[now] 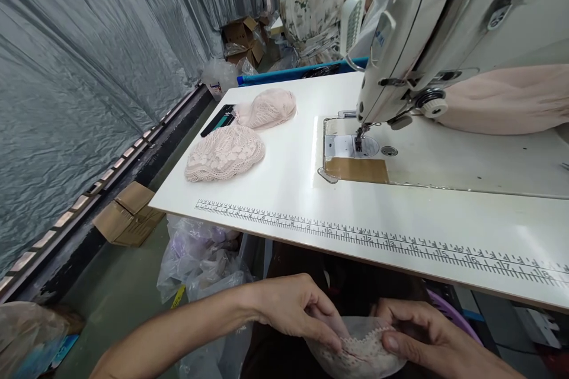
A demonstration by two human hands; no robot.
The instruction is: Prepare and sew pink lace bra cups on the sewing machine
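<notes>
Below the table's front edge, over my lap, both hands hold a pale pink lace bra cup [362,355] with a scalloped edge and a sheer part. My left hand [302,314] pinches its left side, fingers partly hidden behind the fabric. On the other side my right hand [418,331] grips the lace edge between thumb and fingers. Two more lace pieces rest on the table's left part: a stacked lace cup piece [226,154] and a moulded lace cup [272,108] behind it. A dark flat packet [219,121] lies beside them.
A white sewing machine [400,53] stands on the white table [288,183], which has a printed ruler [355,234] along its front. Pink fabric [502,100] lies behind the machine arm. Cardboard box [128,213] and plastic bags [200,254] sit at left. A person in floral clothing [315,0] is beyond.
</notes>
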